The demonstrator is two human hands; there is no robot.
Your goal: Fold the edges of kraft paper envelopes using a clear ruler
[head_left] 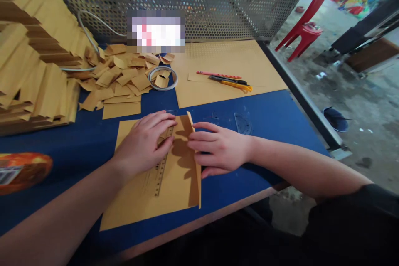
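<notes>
A sheet of brown kraft paper (134, 199) lies on the blue tabletop in front of me, its right edge folded up into a narrow standing flap. On the sheet is a clear ruler (161, 174), set at a slant. My left hand (146, 141) lies over the ruler's upper part and the paper, palm down, fingers stretched out. At the raised flap is my right hand (218, 147), its fingertips bent over the edge and its thumb lower down on the outer side. The ruler's upper part is partly hidden by my left fingers.
Behind lie a larger brown sheet (218, 56) with a red pencil (218, 75) and yellow cutter (240, 86), a tape roll (176, 77) and loose paper pieces (121, 79). Folded paper stacks (40, 87) rise at left. A clear protractor (243, 124) sits right; perforated metal (218, 4) borders the back.
</notes>
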